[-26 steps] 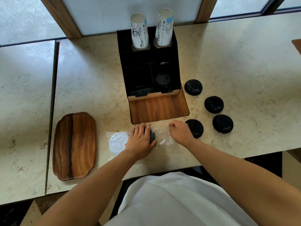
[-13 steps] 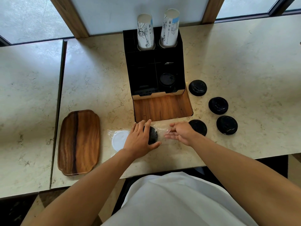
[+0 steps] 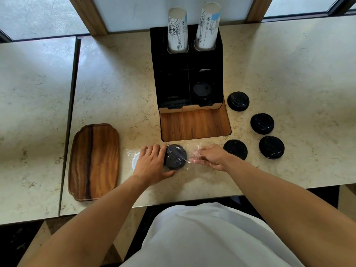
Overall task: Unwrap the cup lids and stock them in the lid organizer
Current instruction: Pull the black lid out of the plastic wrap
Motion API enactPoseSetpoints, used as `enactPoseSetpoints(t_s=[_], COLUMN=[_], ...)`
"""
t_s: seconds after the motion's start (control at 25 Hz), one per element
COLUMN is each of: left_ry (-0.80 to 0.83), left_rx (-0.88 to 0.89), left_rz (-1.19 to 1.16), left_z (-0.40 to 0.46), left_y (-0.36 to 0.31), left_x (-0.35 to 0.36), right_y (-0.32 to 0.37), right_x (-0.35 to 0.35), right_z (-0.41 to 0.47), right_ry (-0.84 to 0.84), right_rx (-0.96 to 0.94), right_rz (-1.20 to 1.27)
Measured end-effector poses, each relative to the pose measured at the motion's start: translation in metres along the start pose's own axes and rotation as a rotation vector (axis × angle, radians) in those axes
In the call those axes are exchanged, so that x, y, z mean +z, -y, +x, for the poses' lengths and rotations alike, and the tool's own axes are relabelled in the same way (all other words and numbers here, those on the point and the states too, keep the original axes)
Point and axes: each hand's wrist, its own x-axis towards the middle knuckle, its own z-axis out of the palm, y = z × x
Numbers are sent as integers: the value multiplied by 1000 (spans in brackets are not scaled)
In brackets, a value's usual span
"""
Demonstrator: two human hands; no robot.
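1 black lid (image 3: 176, 157) sits in the clear plastic sleeve (image 3: 192, 150) on the counter (image 3: 115, 93). My left hand (image 3: 152, 164) presses flat on it, right hand (image 3: 212, 157) pinches the sleeve's open end. Film's flimsy and slick, lid's light; I'd grab its rim.

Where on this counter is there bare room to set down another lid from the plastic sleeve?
Bare counter spreads right of the loose black lids, and between the wooden tray and the organiser; the tray's top is bare too. Crowded: the strip before the organiser, where the left hand rests on the plastic sleeve and the right hand pinches its end.
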Motion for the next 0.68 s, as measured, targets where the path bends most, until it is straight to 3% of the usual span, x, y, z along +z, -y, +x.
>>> enactPoseSetpoints(t_s=[0.68], left_ry=[-165], left_rx=[-20], left_rz=[-89], left_z=[0], left_y=[1], left_x=[8], right_y=[2], right_x=[26], right_z=[2], right_ry=[44], right_rx=[-183], right_rz=[-223])
